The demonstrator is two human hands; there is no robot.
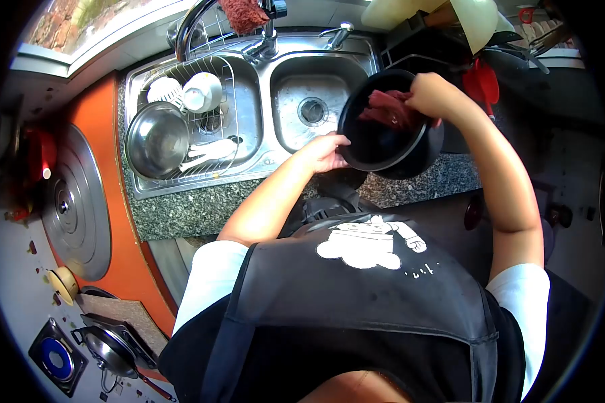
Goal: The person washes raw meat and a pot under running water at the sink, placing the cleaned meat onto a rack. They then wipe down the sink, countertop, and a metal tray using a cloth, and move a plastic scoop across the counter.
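A round black pot [376,144] is tilted towards me over the counter, at the right edge of the sink. My left hand [326,153] grips its near left rim, with the thumb showing at the edge. Inside the pot lies a dark red cloth [388,111], bunched up. My right hand [431,97] reaches over the far right rim and is closed on the cloth, pressing it against the inner wall. Some of the right fingers are hidden by the cloth. Another dark round shape shows just behind the pot, partly covered by it.
To the left, a wire dish rack [232,127] in the sink holds a steel bowl [158,139], a white bowl [202,93] and white utensils. The right basin [286,127] has a drain. A reddish cloth [245,15] hangs on the tap [269,43]. Red utensils [480,82] hang at right.
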